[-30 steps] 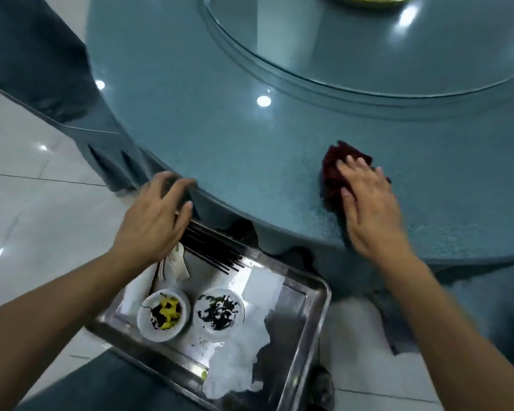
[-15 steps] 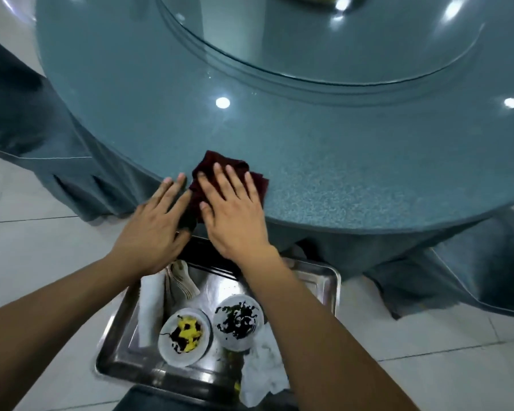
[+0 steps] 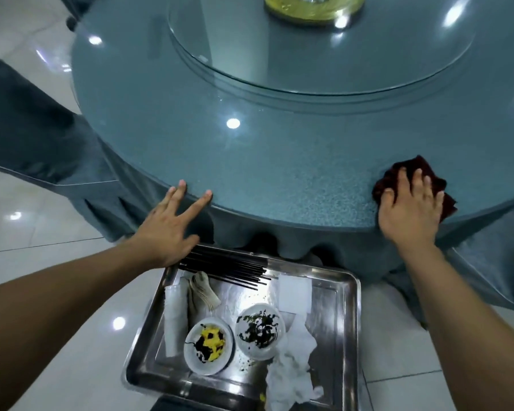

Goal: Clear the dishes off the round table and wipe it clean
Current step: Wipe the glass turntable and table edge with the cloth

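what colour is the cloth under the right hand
Dark maroon red; the cloth shows in the head view, under the right hand.

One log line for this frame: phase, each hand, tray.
phase: wiping | right hand: pressing dark red cloth on round table | left hand: fingertips at table edge | tray: holds dirty dishes

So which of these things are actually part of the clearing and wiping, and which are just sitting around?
Part of the job:
- round table, being wiped
- dark red cloth under the right hand
- left hand, fingertips on the table edge
- steel tray holding two dirty bowls, black chopsticks, crumpled tissues

Just there:
- glass turntable
- gold centrepiece
- draped tablecloth
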A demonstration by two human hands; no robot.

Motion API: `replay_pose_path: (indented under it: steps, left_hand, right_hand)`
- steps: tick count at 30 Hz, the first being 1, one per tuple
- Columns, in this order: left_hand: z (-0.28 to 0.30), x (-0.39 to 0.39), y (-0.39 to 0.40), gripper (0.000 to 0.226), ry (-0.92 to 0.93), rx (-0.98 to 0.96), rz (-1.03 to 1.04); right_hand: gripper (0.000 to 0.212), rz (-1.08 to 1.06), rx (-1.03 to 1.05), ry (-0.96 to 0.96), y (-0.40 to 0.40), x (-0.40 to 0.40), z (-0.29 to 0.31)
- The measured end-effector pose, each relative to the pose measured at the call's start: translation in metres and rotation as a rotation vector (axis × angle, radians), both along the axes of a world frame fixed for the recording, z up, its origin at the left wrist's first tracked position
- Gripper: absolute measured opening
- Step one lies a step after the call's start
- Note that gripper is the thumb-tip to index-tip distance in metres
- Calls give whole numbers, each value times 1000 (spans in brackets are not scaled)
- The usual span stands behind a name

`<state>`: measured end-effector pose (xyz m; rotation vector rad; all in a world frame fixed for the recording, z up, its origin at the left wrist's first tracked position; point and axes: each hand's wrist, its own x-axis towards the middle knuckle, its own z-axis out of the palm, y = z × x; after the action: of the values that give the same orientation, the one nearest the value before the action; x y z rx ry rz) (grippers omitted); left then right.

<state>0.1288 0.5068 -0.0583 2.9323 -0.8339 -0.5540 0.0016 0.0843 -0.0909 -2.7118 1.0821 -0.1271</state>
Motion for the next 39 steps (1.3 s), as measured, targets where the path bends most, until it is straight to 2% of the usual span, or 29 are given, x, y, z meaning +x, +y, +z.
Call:
replay_pose_path:
  steps: [3, 7, 9, 11, 14, 19, 21, 23, 27, 32, 35, 37, 39]
  left_hand:
    - [2, -1, 0, 92, 12, -4, -4]
    - [3, 2, 5, 86, 21, -19, -26]
    - [3, 8, 11, 75, -57, -85, -47]
    - [2, 25, 20, 62, -152, -215, -61]
    - [-5, 71, 40, 43, -227, -366, -172]
    - [-21, 190, 89, 42, -343, -426, -134]
    - [-28, 240, 102, 44, -394, -443, -67]
    - [-33, 281, 111, 45, -421, -458, -11]
    - [-43, 317, 114, 43, -421, -523, 34]
    - [-44, 316, 109, 49, -405, -531, -3]
    - [-45, 320, 111, 54, -363, -534, 49]
    - [-44, 319, 111, 57, -355, -508, 44]
    - [-44, 320, 111, 57, -375, -474, 19]
  right_hand:
    - [68, 80, -28, -18, 54, 17, 1]
    - [66, 408, -27, -82, 172, 66, 4]
    - [66, 543, -8, -69, 219, 91, 6]
    - [65, 583, 50, -71, 231, 109, 9]
    - [72, 452, 57, -139, 201, 118, 3]
    - [91, -90, -6, -50, 112, 164, -1]
    - [86, -182, -9, -23, 99, 191, 0]
    - [82, -185, -16, -5, 100, 224, 2]
    - [70, -13, -59, 63, 151, 308, 0]
    - [62, 358, -61, -6, 298, 423, 6]
    - [61, 574, -35, 19, 370, 455, 12]
    - [59, 581, -14, 16, 374, 448, 11]
    - [58, 487, 22, -17, 344, 418, 11]
